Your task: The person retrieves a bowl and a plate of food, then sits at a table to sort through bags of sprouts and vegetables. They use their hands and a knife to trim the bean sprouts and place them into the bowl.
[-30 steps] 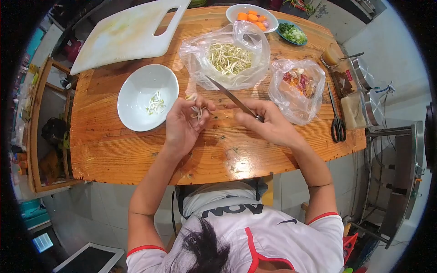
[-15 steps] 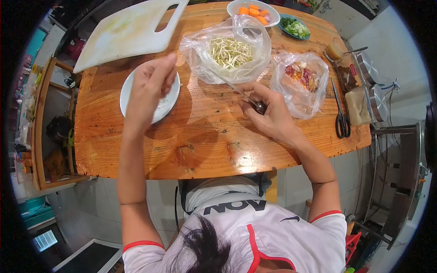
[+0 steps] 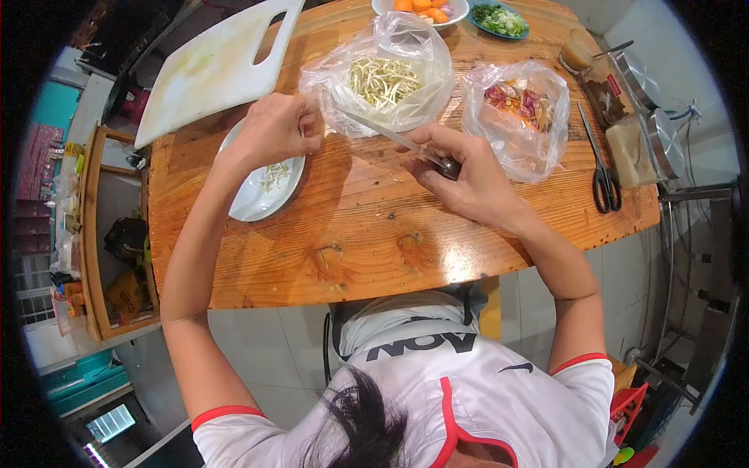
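Observation:
My right hand (image 3: 472, 173) is wrapped round the handle of a knife (image 3: 374, 127), its blade pointing up and left toward a clear plastic bag (image 3: 437, 62) of bean sprouts (image 3: 385, 82). Above the right edge of a white plate (image 3: 253, 207) is my left hand (image 3: 282, 129), fingers curled together in a pinch. Whatever lies between those fingertips is too small or hidden to make out. A few bean sprouts (image 3: 275, 176) rest on the plate, which my left hand and forearm partly cover.
A white cutting board (image 3: 211, 74) lies at the back left. A bowl of cut carrots (image 3: 421, 8) and a dish of chopped greens (image 3: 499, 19) stand at the back. On the right are another plastic bag (image 3: 527, 129), scissors (image 3: 601, 168) and jars (image 3: 632, 156).
My left hand has moved rightward, from over the plate to its right edge near the knife tip. Sprouts on the plate show more plainly. My right hand still holds the knife; the whole view has shifted.

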